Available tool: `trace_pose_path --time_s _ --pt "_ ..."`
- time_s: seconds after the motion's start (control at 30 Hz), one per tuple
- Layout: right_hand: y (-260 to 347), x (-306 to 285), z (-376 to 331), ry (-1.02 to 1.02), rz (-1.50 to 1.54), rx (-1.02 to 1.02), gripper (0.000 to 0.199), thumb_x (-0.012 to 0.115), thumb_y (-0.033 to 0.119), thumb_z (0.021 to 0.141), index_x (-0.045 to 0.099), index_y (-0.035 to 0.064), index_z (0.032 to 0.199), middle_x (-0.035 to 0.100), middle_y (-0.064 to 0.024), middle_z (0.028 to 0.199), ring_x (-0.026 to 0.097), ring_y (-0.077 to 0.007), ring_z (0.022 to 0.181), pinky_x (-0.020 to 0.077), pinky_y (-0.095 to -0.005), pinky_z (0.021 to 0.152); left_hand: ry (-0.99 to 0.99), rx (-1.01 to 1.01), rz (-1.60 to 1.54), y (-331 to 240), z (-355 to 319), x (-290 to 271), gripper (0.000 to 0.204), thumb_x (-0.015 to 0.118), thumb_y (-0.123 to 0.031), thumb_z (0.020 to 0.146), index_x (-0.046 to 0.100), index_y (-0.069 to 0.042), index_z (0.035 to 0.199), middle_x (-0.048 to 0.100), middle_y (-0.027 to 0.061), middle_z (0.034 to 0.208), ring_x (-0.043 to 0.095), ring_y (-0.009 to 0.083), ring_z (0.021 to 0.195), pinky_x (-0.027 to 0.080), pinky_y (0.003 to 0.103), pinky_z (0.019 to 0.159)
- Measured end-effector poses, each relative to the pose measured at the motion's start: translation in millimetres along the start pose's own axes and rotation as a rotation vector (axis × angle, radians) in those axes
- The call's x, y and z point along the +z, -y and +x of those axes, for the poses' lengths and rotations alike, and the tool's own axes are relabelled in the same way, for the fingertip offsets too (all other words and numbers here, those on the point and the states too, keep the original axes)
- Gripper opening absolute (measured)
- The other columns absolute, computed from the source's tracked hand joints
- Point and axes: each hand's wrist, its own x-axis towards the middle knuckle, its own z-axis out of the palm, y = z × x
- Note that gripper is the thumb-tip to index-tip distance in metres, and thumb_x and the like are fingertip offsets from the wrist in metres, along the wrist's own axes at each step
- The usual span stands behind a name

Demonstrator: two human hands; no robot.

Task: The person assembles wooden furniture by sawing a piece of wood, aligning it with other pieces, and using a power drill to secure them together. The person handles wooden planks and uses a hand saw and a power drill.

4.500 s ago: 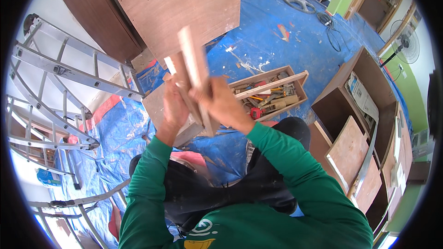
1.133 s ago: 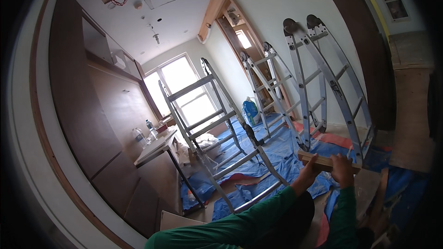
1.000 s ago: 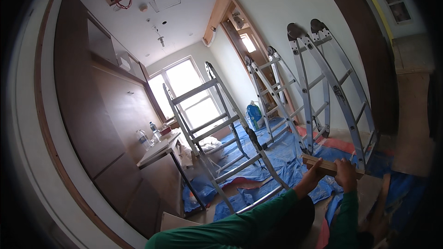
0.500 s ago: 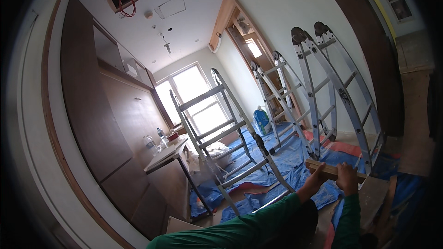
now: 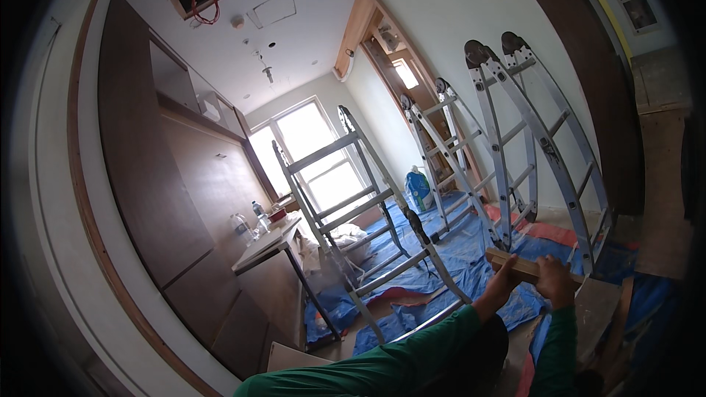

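Observation:
A short piece of light brown wood (image 5: 524,270) lies across both hands at the lower right. My left hand (image 5: 499,286) is closed round its left part, with the wood's end sticking out beyond the fingers. On the wood's right part, my right hand (image 5: 554,279) is closed with its fingers bent over the top. Both forearms are in green sleeves. Beneath and beside the wood's right end is a flat greyish board (image 5: 594,309). The fingers' undersides are hidden.
An aluminium ladder (image 5: 371,213) stands ahead, and more folding ladders (image 5: 515,132) stand at the right wall. Crumpled blue sheeting (image 5: 463,250) covers much of the floor. At left, a small table (image 5: 268,246) holds bottles beside brown cabinets (image 5: 147,176). A blue-and-white bag (image 5: 418,190) stands farther back.
Both hands stay on the wood in nearly the same place. The view has shifted very slightly.

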Motion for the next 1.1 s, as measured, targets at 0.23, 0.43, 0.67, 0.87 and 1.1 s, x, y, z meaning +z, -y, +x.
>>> trace_pose_path --time_s 0.23,0.43,0.67,0.87,1.1 --pt "-1 -80 -20 0.225 0.406 0.075 0.061 0.087 0.051 0.087 0.078 0.0088 0.13 0.079 -0.0201 0.125 0.077 -0.0365 0.113 0.0597 -0.0449 0.099 0.131 -0.075 0.079 -11 -9 -4 0.075 0.087 -0.046 0.096 0.054 0.001 0.144 0.066 0.0125 0.134 0.071 0.0258 0.122 0.06 0.039 0.105" --pt "-23 -66 -22 0.404 0.661 0.062 0.068 0.077 0.056 0.099 0.071 0.0054 0.144 0.077 -0.0214 0.133 0.076 -0.0338 0.119 0.0584 -0.0437 0.102 0.343 -0.072 0.14 -11 -21 8 0.061 0.081 -0.044 0.102 0.057 -0.004 0.142 0.066 0.0108 0.133 0.071 0.0261 0.122 0.06 0.041 0.108" --pt "-28 -23 -16 0.52 0.988 0.04 0.07 0.077 0.047 0.104 0.058 0.0055 0.157 0.075 -0.0146 0.121 0.076 -0.0203 0.099 0.0623 -0.0369 0.084 0.311 0.011 0.244 -24 -29 -3 0.047 0.077 -0.038 0.106 0.06 -0.006 0.136 0.067 0.0095 0.129 0.071 0.0263 0.121 0.059 0.045 0.107" --pt "-33 -28 -27 0.453 0.931 0.069 0.067 0.073 0.05 0.105 0.06 0.0104 0.158 0.075 -0.0158 0.123 0.073 -0.0218 0.108 0.0577 -0.0369 0.094 0.301 0.022 0.317 -41 -54 35 0.044 0.079 -0.03 0.104 0.062 0.0 0.131 0.07 0.0112 0.123 0.075 0.0277 0.118 0.062 0.045 0.106" --pt "-29 -32 -43 0.373 0.914 0.103 0.068 0.077 0.051 0.102 0.063 0.0129 0.157 0.074 -0.0155 0.122 0.071 -0.022 0.109 0.0569 -0.0371 0.096 0.361 0.019 0.311 -35 -61 39 0.048 0.083 -0.029 0.101 0.061 0.001 0.132 0.072 0.0122 0.123 0.076 0.0253 0.113 0.065 0.041 0.101"
